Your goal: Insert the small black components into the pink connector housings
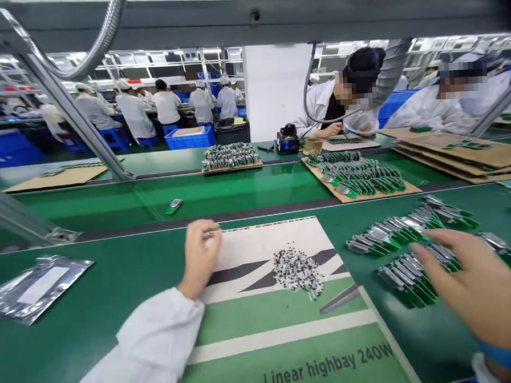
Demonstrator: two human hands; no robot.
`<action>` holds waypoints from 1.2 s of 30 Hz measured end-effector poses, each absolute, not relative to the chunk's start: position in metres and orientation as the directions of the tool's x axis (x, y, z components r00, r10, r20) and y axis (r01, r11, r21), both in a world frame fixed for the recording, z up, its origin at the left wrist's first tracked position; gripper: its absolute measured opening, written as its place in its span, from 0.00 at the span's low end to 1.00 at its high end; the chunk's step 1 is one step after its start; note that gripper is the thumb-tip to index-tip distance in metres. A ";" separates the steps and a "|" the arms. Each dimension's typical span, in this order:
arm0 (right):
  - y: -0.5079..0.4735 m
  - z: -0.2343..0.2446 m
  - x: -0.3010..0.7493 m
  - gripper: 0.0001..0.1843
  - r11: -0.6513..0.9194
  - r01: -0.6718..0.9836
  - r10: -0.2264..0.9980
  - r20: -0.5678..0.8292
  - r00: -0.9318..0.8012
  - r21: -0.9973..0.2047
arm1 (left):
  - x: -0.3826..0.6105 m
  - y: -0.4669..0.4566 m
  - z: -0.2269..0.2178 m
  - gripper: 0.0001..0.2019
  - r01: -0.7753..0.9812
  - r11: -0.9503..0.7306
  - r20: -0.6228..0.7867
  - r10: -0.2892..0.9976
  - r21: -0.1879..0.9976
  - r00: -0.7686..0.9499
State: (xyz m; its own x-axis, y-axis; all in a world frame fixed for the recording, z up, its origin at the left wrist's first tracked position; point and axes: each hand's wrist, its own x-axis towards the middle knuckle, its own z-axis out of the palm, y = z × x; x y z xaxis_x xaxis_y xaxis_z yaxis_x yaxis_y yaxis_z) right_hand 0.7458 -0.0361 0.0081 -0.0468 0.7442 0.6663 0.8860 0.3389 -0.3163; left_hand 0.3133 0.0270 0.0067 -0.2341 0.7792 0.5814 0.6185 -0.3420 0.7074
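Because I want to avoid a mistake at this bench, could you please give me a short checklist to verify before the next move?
1. Small parts on the printed cardboard: ok, heaped on its upper right area.
2. All of them inside the heap: not ok, a few specks lie just outside.
3. Right hand open: ok, thumb and forefinger stand apart.
4. Right hand touching the nearby circuit boards: cannot tell, the fingertips overlap them in view.
5. Left hand free: cannot tell, its curled fingers could hide something small.
6. Silver bag apart from the cardboard: ok, it lies to the left.
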 end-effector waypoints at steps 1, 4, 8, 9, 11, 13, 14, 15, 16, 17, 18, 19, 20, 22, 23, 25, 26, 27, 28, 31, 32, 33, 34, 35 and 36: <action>-0.033 0.017 0.721 0.10 0.379 0.886 0.735 0.669 -0.113 -0.267 | 0.295 0.042 0.008 0.02 0.646 -0.293 0.588 0.751 0.705 -0.300; -0.014 0.032 0.654 0.07 0.607 0.755 0.743 0.514 -0.429 -0.248 | 0.242 0.070 0.010 0.02 0.703 -0.146 0.588 0.678 0.696 -0.442; 0.011 0.023 0.595 0.08 0.670 0.686 0.742 0.218 -0.634 -0.286 | 0.195 0.077 0.011 0.05 0.751 -0.028 0.583 0.650 0.660 -0.488; 0.015 0.018 0.586 0.09 0.676 0.678 0.735 0.191 -0.651 -0.290 | 0.187 0.077 0.011 0.07 0.760 -0.009 0.583 0.647 0.650 -0.491; 0.018 0.008 0.573 0.08 0.684 0.666 0.723 0.158 -0.672 -0.298 | 0.178 0.080 0.011 0.09 0.773 0.028 0.586 0.635 0.634 -0.503; 0.020 -0.001 0.568 0.06 0.682 0.662 0.719 0.124 -0.684 -0.310 | 0.173 0.088 0.011 0.10 0.784 0.054 0.586 0.633 0.618 -0.505; 0.020 -0.004 0.568 0.05 0.679 0.662 0.719 0.107 -0.686 -0.318 | 0.172 0.093 0.011 0.11 0.791 0.060 0.585 0.639 0.609 -0.499; 0.021 -0.006 0.568 0.06 0.674 0.663 0.721 0.092 -0.687 -0.327 | 0.172 0.099 0.011 0.13 0.798 0.063 0.582 0.649 0.600 -0.489; 0.021 -0.008 0.569 0.07 0.667 0.665 0.723 0.078 -0.686 -0.336 | 0.173 0.105 0.012 0.14 0.806 0.061 0.577 0.667 0.588 -0.471; 0.021 -0.009 0.570 0.09 0.659 0.669 0.728 0.067 -0.683 -0.344 | 0.174 0.112 0.012 0.16 0.817 0.056 0.570 0.689 0.575 -0.448; 0.021 -0.009 0.572 0.10 0.651 0.673 0.733 0.059 -0.678 -0.352 | 0.176 0.120 0.012 0.17 0.828 0.049 0.561 0.712 0.559 -0.421; 0.021 -0.008 0.573 0.11 0.643 0.675 0.738 0.054 -0.673 -0.362 | 0.178 0.128 0.013 0.18 0.839 0.046 0.553 0.733 0.542 -0.397; 0.021 -0.007 0.575 0.12 0.635 0.676 0.742 0.053 -0.668 -0.374 | 0.181 0.136 0.013 0.18 0.851 0.043 0.544 0.752 0.523 -0.372; 0.020 -0.004 0.578 0.13 0.619 0.673 0.753 0.061 -0.656 -0.404 | 0.188 0.156 0.011 0.17 0.872 0.049 0.527 0.780 0.488 -0.338; 0.020 -0.003 0.579 0.14 0.611 0.671 0.758 0.068 -0.649 -0.420 | 0.192 0.166 0.010 0.18 0.879 0.053 0.512 0.796 0.473 -0.324; 0.021 0.000 0.582 0.13 0.590 0.666 0.773 0.081 -0.630 -0.456 | 0.198 0.186 0.005 0.21 0.889 0.052 0.459 0.841 0.456 -0.285; 0.022 0.001 0.584 0.13 0.579 0.665 0.781 0.087 -0.618 -0.472 | 0.201 0.195 0.003 0.22 0.889 0.049 0.418 0.870 0.455 -0.262; 0.023 0.002 0.585 0.12 0.564 0.665 0.792 0.092 -0.604 -0.491 | 0.202 0.203 0.000 0.22 0.886 0.048 0.372 0.896 0.460 -0.242; 0.025 0.003 0.587 0.10 0.546 0.663 0.805 0.100 -0.585 -0.511 | 0.204 0.209 -0.003 0.20 0.881 0.047 0.323 0.920 0.470 -0.221; 0.029 0.006 0.593 0.08 0.510 0.645 0.838 0.160 -0.522 -0.569 | 0.206 0.217 -0.007 0.12 0.849 0.049 0.219 0.957 0.526 -0.191; 0.030 0.007 0.596 0.09 0.507 0.635 0.845 0.190 -0.500 -0.583 | 0.207 0.216 -0.006 0.10 0.832 0.045 0.208 0.960 0.553 -0.190; 0.031 0.008 0.598 0.10 0.509 0.624 0.849 0.223 -0.480 -0.593 | 0.209 0.213 -0.005 0.09 0.811 0.037 0.208 0.959 0.584 -0.194; 0.031 0.008 0.599 0.10 0.512 0.615 0.850 0.253 -0.462 -0.600 | 0.211 0.210 -0.002 0.08 0.785 0.025 0.219 0.954 0.619 -0.203; 0.031 0.008 0.601 0.11 0.511 0.606 0.854 0.277 -0.440 -0.610 | 0.215 0.205 0.002 0.09 0.753 0.009 0.238 0.946 0.658 -0.219; 0.031 0.008 0.603 0.11 0.504 0.598 0.860 0.295 -0.417 -0.623 | 0.219 0.199 0.007 0.11 0.715 -0.011 0.263 0.934 0.699 -0.243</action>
